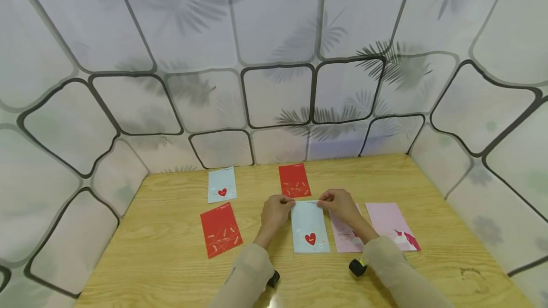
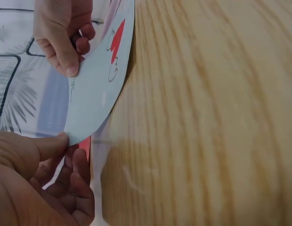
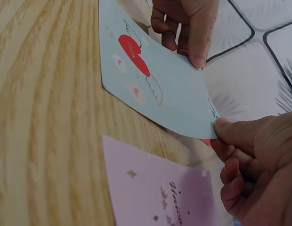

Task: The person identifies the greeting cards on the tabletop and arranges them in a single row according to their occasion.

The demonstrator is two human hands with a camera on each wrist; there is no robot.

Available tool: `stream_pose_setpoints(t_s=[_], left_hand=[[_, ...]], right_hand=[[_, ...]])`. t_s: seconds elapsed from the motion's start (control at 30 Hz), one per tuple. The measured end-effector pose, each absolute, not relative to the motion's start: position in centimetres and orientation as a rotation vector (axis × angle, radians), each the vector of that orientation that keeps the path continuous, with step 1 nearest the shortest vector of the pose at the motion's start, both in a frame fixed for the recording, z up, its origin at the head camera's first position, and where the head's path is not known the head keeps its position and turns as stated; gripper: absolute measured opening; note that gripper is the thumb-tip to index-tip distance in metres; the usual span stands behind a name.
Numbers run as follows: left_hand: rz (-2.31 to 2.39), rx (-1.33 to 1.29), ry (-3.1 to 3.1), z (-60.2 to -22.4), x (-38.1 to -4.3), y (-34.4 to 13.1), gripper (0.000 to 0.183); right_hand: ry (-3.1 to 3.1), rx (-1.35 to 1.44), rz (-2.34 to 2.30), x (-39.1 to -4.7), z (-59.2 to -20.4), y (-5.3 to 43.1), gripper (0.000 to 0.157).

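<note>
One blue card [image 1: 308, 222] partly under thumbs [image 3: 245, 133]

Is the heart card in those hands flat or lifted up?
Lifted at one end: in the wrist views, the blue card curves up from the table where left hand and right hand pinch it.

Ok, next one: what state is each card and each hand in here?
Middle light blue card: curved, far edge lifted
Left hand: pinching its far left corner
Right hand: pinching its far right corner
Back light blue card: lying flat
Back red card: lying flat
Front red card: lying flat, askew
Inner pink card: lying flat, partly hidden
Outer pink card: lying flat
</note>
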State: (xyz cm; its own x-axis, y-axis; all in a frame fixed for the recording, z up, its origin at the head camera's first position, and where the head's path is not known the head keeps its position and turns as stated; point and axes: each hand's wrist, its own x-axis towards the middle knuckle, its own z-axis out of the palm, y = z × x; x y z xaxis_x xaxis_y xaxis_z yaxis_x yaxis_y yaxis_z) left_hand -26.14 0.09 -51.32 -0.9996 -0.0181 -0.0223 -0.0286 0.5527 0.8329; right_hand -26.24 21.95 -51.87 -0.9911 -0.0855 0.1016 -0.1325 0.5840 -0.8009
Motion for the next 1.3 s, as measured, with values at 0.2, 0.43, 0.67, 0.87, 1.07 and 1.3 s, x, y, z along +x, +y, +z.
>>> stream_pose_setpoints(t_s=[0.2, 0.43, 0.67, 0.87, 1.07, 1.3], left_hand=[[1.404, -0.083, 2.786, -51.5, -26.3, 0.1, 0.013], [1.352, -0.086, 2.834, -51.6, -26.3, 0.2, 0.013], [1.334, -0.066, 2.877, -51.9, -26.3, 0.4, 0.011], [1.296, -0.033, 2.901, -51.8, -26.2, 0.5, 0.009], [1.265, -0.017, 2.901, -51.9, -26.2, 0.6, 0.008], [1.263, -0.007, 2.877, -51.8, -26.1, 0.6, 0.01]], right_hand=[[-2.76, 0.223, 1.325, -26.4, -52.1, 21.8, 0.009], [-2.762, 0.18, 1.292, -26.5, -52.5, 21.4, 0.009], [-2.774, 0.127, 1.28, -26.5, -53.0, 21.2, 0.01], [-2.79, 0.129, 1.256, -26.3, -53.3, 21.2, 0.009], [-2.8, 0.129, 1.215, -26.0, -53.3, 21.0, 0.009], [-2.791, 0.129, 1.149, -25.7, -53.1, 21.0, 0.016]])
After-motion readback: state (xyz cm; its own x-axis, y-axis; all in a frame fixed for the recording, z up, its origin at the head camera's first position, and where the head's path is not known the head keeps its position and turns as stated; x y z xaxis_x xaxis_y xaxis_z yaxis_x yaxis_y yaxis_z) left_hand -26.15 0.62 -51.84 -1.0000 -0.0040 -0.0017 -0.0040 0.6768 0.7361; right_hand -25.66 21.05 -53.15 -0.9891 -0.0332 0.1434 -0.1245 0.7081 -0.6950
